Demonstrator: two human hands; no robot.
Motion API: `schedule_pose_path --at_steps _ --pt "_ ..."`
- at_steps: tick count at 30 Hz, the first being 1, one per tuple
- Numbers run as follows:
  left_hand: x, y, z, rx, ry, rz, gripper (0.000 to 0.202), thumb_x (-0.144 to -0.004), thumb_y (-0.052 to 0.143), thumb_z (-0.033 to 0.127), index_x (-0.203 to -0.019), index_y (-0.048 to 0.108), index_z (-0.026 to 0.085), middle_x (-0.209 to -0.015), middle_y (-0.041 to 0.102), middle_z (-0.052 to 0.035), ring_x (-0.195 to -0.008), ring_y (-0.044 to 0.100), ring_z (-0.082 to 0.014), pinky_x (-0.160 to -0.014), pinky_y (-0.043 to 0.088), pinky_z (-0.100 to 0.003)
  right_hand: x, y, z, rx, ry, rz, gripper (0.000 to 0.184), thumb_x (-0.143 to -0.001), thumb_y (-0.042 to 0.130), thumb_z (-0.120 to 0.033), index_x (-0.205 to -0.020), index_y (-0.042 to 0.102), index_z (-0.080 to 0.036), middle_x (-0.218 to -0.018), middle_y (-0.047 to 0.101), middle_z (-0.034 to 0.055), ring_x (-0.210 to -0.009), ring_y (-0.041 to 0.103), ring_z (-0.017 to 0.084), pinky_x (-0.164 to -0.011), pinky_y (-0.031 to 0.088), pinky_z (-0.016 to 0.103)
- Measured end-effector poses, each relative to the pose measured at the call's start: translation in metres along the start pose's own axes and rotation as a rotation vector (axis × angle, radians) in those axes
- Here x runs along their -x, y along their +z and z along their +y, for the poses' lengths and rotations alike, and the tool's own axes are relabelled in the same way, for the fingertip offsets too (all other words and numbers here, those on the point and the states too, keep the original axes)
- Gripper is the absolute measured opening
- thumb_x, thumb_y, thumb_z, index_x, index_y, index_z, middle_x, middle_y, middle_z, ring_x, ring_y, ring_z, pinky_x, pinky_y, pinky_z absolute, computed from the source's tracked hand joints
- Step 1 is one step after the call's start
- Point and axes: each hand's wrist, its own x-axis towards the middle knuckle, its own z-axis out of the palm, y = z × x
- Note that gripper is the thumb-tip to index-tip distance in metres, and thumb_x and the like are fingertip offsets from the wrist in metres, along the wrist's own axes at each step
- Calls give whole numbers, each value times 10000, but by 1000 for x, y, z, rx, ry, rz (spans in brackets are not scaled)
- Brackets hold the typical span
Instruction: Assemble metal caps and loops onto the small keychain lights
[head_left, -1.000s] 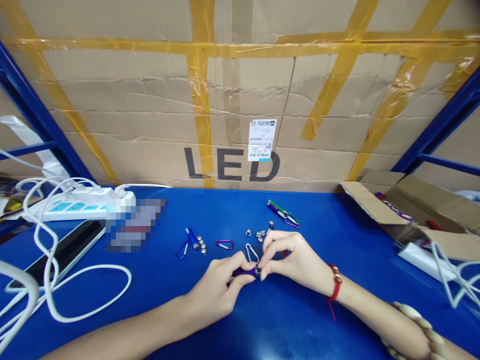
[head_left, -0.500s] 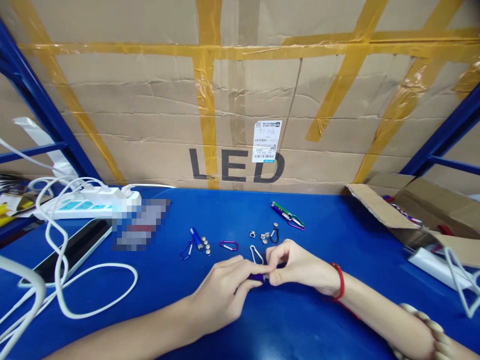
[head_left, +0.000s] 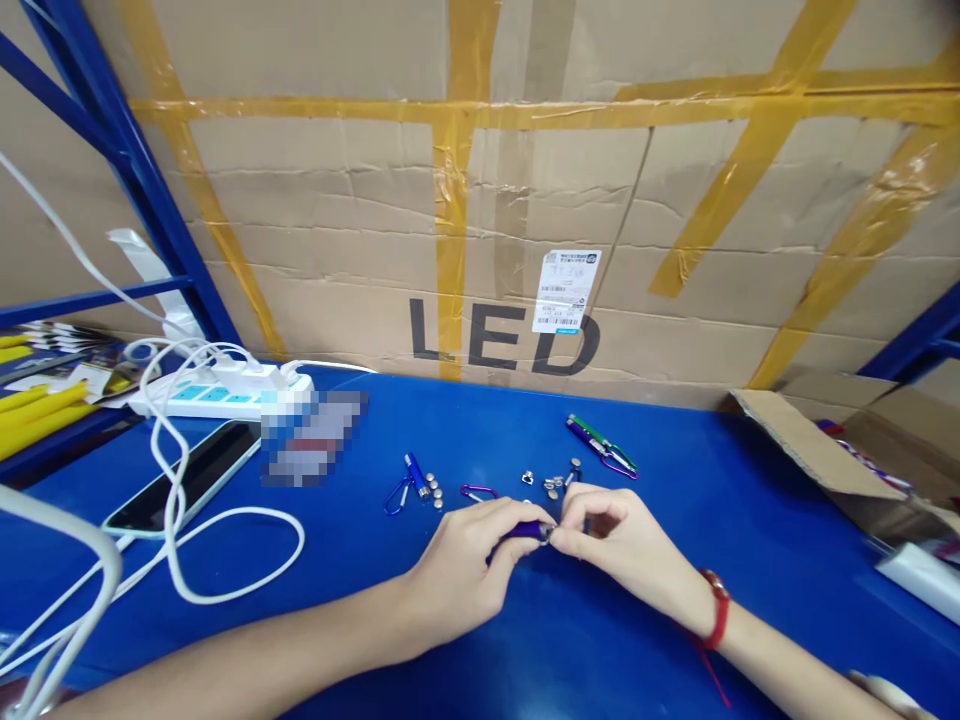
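Above a blue table (head_left: 600,640), I am gripping a dark purple tube (head_left: 527,530), toward five o'clock from my view's centre, in my left hand (head_left: 472,562) while my right hand (head_left: 630,535) is pinching its silvery end (a blue tube (head_left: 415,474) is lying at its ten o'clock).

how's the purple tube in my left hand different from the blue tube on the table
The purple tube looks darker than the blue tube. Your left hand holds the purple tube, while the blue tube lies on the table. Your fingers partly cover the purple tube; the blue tube is uncovered. Both are slim.
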Motion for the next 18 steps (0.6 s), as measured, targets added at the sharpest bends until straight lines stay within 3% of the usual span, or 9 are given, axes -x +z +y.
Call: schedule_pose_path --at_steps 8,14,18 --pt "0 0 -3 25 -122 -33 229 -836 442 149 -1016 576 195 -953 641 -25 -846 597 -138 -742 465 -201 1 0 3 228 -270 147 252 -746 620 -387 -621 656 -172 -590 573 22 -479 481 93 -419 393 194" --pt "0 -1 -4 -56 -99 -49 254 -844 417 143 -1038 567 206 -923 643 -22 -787 590 -139 -717 449 -220 6 -3 5 427 -501 168 79 -786 599 -261 -799 648 -201 -712 626 33 -571 572 109 -503 461 184" --pt "0 -2 -3 -64 -95 -62 259 -843 413 138 -1041 566 206 -928 645 -24 -796 590 -143 -722 444 -220 7 -4 6 483 -556 171 75 -794 589 -258 -815 638 -206 -715 629 31 -579 586 111 -530 475 185"
